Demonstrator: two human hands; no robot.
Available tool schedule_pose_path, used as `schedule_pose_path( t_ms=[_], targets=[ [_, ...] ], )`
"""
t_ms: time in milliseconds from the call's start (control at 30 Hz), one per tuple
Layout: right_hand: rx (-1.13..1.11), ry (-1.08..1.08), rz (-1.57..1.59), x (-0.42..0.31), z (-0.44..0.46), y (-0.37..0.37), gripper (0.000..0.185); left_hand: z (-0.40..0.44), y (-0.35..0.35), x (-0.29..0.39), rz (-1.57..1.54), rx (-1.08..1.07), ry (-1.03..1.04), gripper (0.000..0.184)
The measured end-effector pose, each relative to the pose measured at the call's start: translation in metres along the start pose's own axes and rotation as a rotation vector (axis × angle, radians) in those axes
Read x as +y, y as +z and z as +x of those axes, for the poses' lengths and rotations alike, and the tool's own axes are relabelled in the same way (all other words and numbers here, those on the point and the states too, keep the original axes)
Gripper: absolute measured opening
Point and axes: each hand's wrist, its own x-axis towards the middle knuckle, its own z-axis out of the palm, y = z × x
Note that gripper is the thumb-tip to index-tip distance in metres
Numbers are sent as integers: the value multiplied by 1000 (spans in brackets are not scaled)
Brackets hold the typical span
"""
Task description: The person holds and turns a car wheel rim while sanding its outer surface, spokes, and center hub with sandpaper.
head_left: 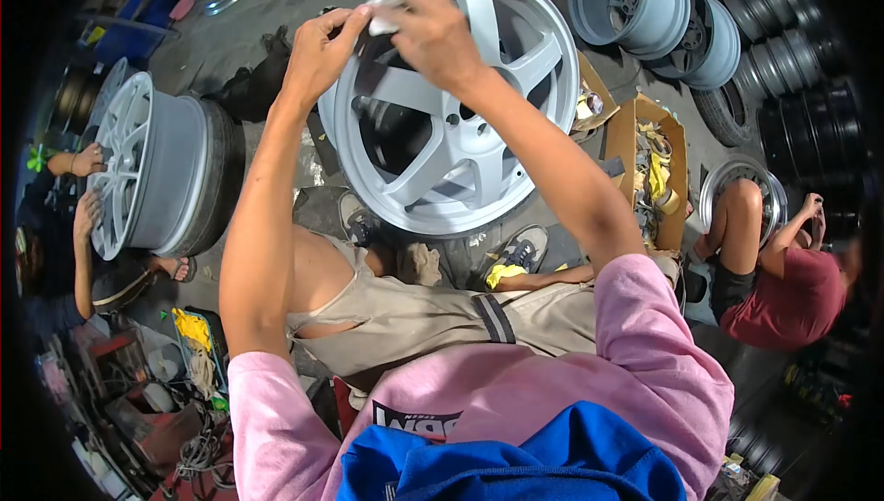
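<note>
Both of my hands are raised over the far left rim of a light grey car wheel rim (pixel 424 91) with several broad spokes. My left hand (pixel 322 54) is closed in a pinch between thumb and forefinger at the edge of a small white piece (pixel 380 24), perhaps paper or cloth. My right hand (pixel 435 39) is smeared by motion, its fingers curled against the same piece from the other side. What the piece is made of cannot be made out. The wheel rim lies tilted in front of my legs, its spokes facing up.
Cardboard boxes (pixel 622 156) with scraps stand right of the wheel rim. More rims (pixel 635 8) lie at the back right. At left, a co-worker's hands (pixel 87 190) touch another rim (pixel 166 174). A person in a dark red shirt (pixel 787 298) sits at right.
</note>
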Motion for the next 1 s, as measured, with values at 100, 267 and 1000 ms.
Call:
schedule_pose_path(
  t_ms=[100, 267, 1000],
  targets=[
    [-53, -43, -61, 24, 5, -8, 32, -1, 1, -5, -124, 34, 38, 40],
    [-34, 234, -189, 85, 7, -47, 21, -8, -7, 2, 20, 39, 134, 33],
    [7, -156, -267, 38, -2, -3, 33, -4, -9, 11, 125, 0, 59, 34]
  ],
)
